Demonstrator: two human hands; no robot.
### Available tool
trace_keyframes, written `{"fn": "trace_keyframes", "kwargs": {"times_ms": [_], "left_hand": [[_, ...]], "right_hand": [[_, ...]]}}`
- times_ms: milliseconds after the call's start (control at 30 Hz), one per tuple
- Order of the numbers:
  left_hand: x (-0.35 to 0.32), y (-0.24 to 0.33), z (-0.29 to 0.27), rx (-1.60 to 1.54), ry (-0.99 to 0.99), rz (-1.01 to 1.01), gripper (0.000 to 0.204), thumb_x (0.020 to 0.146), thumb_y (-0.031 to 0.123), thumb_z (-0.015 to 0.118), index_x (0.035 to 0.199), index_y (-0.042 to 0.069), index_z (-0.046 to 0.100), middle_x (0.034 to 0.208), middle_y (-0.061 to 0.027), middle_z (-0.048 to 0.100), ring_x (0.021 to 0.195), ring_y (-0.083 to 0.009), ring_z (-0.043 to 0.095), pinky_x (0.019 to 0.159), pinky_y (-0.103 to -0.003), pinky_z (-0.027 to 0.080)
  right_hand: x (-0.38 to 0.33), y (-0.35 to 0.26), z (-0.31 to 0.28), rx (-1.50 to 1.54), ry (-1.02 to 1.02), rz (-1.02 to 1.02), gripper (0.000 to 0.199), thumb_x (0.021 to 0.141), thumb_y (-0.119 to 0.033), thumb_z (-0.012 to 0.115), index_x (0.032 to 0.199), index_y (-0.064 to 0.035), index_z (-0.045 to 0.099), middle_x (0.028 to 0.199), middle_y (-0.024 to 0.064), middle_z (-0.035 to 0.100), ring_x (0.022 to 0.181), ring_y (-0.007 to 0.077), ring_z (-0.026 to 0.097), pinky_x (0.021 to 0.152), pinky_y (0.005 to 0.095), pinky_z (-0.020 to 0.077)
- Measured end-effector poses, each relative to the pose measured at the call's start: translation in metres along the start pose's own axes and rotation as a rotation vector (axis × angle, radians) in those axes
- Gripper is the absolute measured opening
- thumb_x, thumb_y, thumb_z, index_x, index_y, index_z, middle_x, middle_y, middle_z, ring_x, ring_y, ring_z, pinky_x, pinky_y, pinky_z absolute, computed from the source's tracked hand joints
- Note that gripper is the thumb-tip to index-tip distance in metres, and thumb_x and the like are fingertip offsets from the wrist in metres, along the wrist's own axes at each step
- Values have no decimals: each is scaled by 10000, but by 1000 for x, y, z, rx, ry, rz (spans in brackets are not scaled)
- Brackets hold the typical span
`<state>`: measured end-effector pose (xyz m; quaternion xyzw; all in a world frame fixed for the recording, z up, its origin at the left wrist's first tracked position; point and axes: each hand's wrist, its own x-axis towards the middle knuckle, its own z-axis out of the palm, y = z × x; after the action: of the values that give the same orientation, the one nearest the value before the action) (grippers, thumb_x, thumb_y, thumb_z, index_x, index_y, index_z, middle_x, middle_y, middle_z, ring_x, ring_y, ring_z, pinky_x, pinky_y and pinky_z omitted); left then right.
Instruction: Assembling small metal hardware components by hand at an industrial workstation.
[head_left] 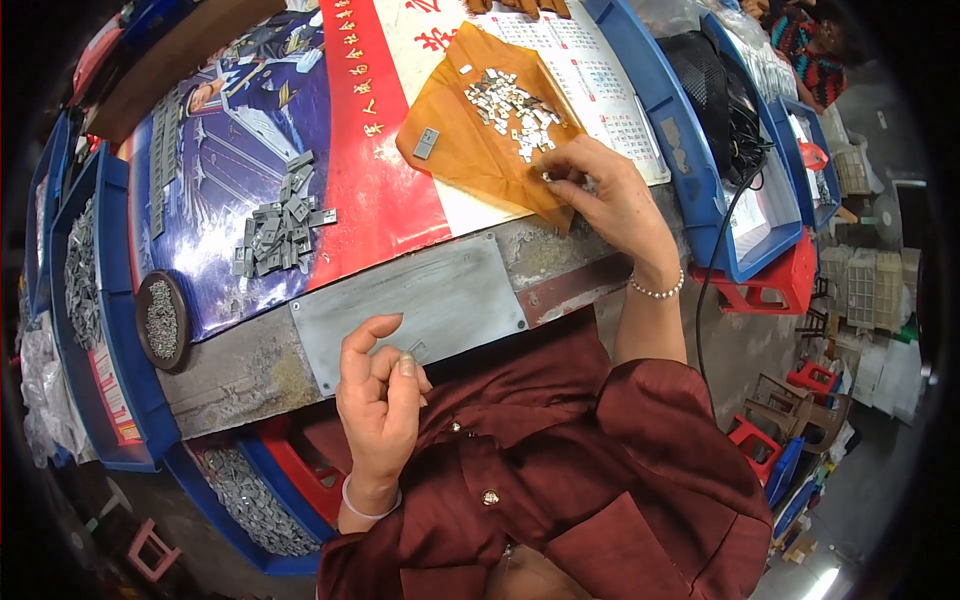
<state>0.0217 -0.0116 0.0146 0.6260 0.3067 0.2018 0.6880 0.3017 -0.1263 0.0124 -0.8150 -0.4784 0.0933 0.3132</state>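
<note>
The table (235, 375) is spreading out beyond the fingers of both hands, with a red-and-blue poster (380, 190) covering much of it to the left of the right fingers. One blue bin (690, 190) is standing to the right of the right fingers; another blue bin (150, 425) is standing well to the left of the left fingers. An orange sheet (475, 165) is lying under and beyond the right fingertips. A grey plate (400, 290) is lying along the table's near edge, just beyond the left fingers.

The right hand (610, 200) is hovering at the sheet's near right side. The left hand (380, 400) is hanging before the plate, its fingers loosely bent, the forefinger standing away from the thumb; I cannot tell whether they are holding anything.

A grey heap (272, 235) is lying beyond and left of the left fingers, and a brown bowl (170, 362) is sitting farther left. White bits (500, 105) are lying scattered just beyond the right fingertips. One grey piece (426, 144) is lying left of those fingertips. Smallest, a white bit (546, 177) is showing between the right thumb and forefinger, which are apparently pinching it.
</note>
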Motion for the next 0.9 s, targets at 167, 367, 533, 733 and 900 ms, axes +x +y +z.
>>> {"fn": "trace_keyframes", "kwargs": {"times_ms": [167, 367, 533, 733, 900], "left_hand": [[0, -1, 0, -1, -24, -13, 347, 914, -4, 447, 1258, -14, 403, 644, 22, 459, 574, -41, 453, 517, -158, 381], [0, -1, -1, -22, -29, -3, 345, 917, 2, 453, 1258, -17, 403, 643, 22, 463, 576, -40, 452, 514, -161, 377], [0, -1, -2, -1, -35, -3, 341, 917, 1, 452, 1255, -19, 408, 643, 22, 462, 580, -40, 453, 517, -162, 376], [0, -3, -4, 14, -49, 10, 340, 915, -3, 453, 1252, -20, 412, 647, 21, 465, 588, -39, 460, 519, -163, 377], [0, -3, -4, 22, -51, 12, 339, 914, -7, 452, 1250, -21, 415, 650, 20, 469, 587, -39, 461, 521, -162, 377]], "right_hand": [[8, 5, -5, 130, -60, -8, 150, 764, -14, 636, 912, -15, 613, 815, 114, 577, 753, 260, 599, 679, 336, 470], [14, 4, -8, 49, -155, 21, 113, 781, -4, 643, 868, 8, 571, 824, 69, 571, 738, 180, 566, 687, 286, 468], [12, 3, -9, 43, -158, 36, 120, 779, -20, 646, 865, 5, 565, 816, 72, 571, 734, 181, 565, 680, 289, 467], [6, -5, -4, -40, -67, 88, 134, 770, -51, 658, 855, 4, 571, 793, 77, 566, 704, 173, 554, 647, 289, 456], [4, -9, 0, -62, -57, 122, 123, 765, -51, 641, 838, 3, 558, 784, 141, 569, 705, 284, 594, 639, 352, 463]]}}
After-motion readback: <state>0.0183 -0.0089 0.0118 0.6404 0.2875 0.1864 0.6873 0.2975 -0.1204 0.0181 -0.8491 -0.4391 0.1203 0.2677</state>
